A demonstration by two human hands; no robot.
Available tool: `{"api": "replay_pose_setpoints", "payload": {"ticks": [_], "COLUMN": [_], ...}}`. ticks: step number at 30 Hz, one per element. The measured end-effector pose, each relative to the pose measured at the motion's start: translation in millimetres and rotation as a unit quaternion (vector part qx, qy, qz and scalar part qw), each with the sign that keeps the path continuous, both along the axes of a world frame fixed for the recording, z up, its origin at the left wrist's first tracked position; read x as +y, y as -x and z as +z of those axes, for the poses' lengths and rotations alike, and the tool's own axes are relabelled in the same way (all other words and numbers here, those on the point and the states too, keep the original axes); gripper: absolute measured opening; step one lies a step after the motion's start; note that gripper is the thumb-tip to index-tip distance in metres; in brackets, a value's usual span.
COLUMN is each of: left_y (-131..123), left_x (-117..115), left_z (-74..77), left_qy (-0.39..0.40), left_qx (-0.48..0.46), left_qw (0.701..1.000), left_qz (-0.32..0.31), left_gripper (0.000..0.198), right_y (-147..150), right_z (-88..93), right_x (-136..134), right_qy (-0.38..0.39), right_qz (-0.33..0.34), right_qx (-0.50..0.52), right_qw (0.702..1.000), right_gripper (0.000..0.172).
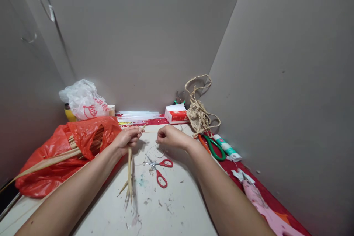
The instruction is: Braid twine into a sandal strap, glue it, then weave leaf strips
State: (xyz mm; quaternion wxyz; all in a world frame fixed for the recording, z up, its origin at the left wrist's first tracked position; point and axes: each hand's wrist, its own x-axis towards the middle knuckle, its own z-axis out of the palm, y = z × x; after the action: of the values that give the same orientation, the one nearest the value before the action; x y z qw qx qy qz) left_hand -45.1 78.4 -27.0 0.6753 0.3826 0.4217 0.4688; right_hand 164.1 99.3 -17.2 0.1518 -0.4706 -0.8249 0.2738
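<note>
My left hand (129, 137) is closed around a bundle of dried straw-coloured strips (129, 177). Its frayed ends hang below the palm, and a short tip sticks out past the fingers. Across from it, my right hand (170, 136) is closed in a pinch. A thin thread runs faintly between the two hands, and pale thread (159, 151) also loops on the board beneath the right hand. Red-handled scissors (160, 169) lie part open on the white board (166, 214), just below the hands.
A red plastic bag (55, 155) of dried strips sits left, with a white bag (83, 99) behind. Clear sticks (138, 115), a red-and-white box (177, 114) and coiled rope (200, 116) line the back. Green-handled scissors (217, 151), a tube (226, 147) and a pink glue gun (260, 202) lie right.
</note>
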Motion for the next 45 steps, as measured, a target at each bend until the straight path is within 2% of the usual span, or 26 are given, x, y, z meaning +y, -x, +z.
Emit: {"api": "replay_pose_setpoints", "payload": {"ticks": [5, 12, 19, 24, 30, 38, 45], "left_y": [-3, -5, -13, -18, -12, -3, 1], "left_x": [-1, -5, -12, -16, -13, -8, -7], "left_z": [-0.5, 3.6, 14.2, 16.4, 18.5, 22.0, 23.1], "left_qy": [-0.001, -0.004, -0.032, -0.058, -0.061, -0.062, -0.063], "left_qx": [-0.016, -0.035, -0.069, -0.088, -0.074, -0.058, -0.046], "left_qw": [1.0, 0.999, 0.997, 0.994, 0.995, 0.996, 0.997], "left_qz": [0.016, 0.032, 0.019, 0.013, -0.021, -0.016, -0.003], "left_gripper": [0.012, 0.016, 0.019, 0.023, 0.02, 0.022, 0.024], "right_y": [5, 6, 25, 42, 37, 38, 35], "right_z": [7.1, 17.4, 21.4, 16.1, 14.8, 16.4, 15.6], "right_x": [-2, -3, -18, -22, -20, -22, -18], "right_qy": [-0.003, 0.039, 0.138, 0.151, 0.181, 0.225, 0.207], "right_qz": [0.005, -0.065, 0.007, 0.001, 0.005, 0.001, -0.004], "right_qx": [0.077, 0.193, 0.274, 0.327, 0.368, 0.398, 0.412], "right_qw": [0.997, 0.978, 0.952, 0.933, 0.912, 0.889, 0.887], "right_gripper": [0.018, 0.021, 0.031, 0.02, 0.009, 0.008, 0.014]}}
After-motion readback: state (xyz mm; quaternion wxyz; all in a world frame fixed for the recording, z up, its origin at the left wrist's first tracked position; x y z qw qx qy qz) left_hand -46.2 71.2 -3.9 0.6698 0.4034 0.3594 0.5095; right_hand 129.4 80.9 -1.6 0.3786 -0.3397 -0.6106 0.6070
